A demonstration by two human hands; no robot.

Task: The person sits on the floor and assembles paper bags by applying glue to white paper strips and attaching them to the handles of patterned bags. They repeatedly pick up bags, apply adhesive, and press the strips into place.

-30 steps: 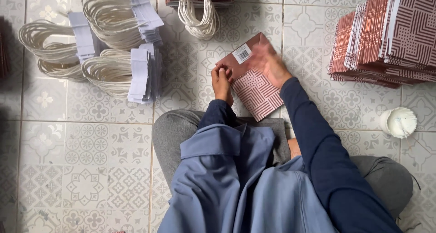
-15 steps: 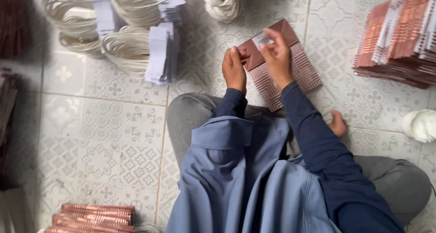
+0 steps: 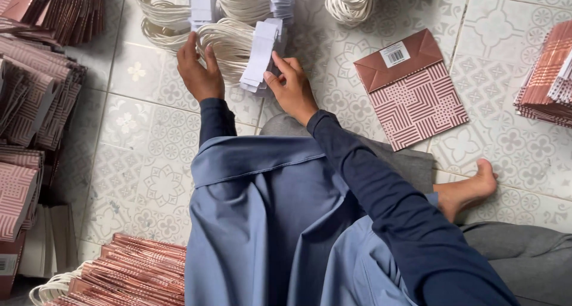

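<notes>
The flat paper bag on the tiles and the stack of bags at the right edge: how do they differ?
The flat paper bag lies alone, face up, its pattern and folded base showing. The stack of bags is many piled together, showing mostly edges and cut off by the frame. Both share the same reddish-brown colour.

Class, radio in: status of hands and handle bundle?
Left hand open on cord-handle bundle. Right hand touching its white tabs. Flat patterned bag lies apart, right.

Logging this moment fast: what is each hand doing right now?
Left hand: open, fingers on a bundle of white cord handles, holding nothing.
Right hand: fingers touching the white paper strips; a grip cannot be told.
</notes>
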